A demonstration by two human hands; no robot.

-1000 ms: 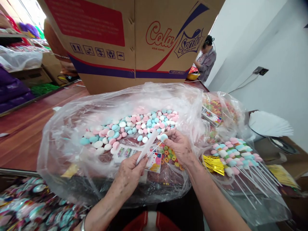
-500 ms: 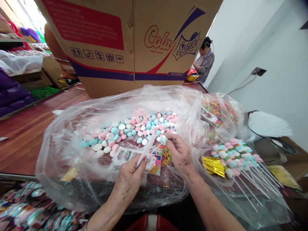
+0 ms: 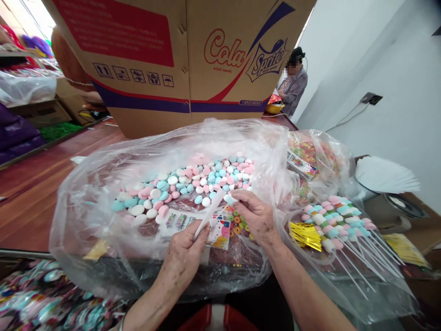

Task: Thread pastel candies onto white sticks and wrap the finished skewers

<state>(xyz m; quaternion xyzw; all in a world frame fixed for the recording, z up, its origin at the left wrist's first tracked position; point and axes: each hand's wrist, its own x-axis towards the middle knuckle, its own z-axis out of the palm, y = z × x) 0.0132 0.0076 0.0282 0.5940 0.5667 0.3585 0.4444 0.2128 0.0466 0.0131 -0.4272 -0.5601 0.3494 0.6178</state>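
Blue candy (image 3: 230, 200) is pinched by the right hand (image 3: 257, 217) at one o'clock from the left hand (image 3: 184, 255), whose fingers grip a stick (image 3: 209, 214); threading seems underway, and careful aim is needed.

A big bag (image 3: 103, 193) lies on the desk (image 3: 37, 193), with loose candies (image 3: 193, 184) inside it. Behind the bag stands a box (image 3: 179, 64). The left hand (image 3: 182, 257) and right hand (image 3: 257, 216) are in front of the candies, over the bag's mouth. Right of the bag lie skewers (image 3: 341, 225) in a smaller bag, with ties (image 3: 305, 235) just left of them. A person (image 3: 292, 85) stands behind, at the right.
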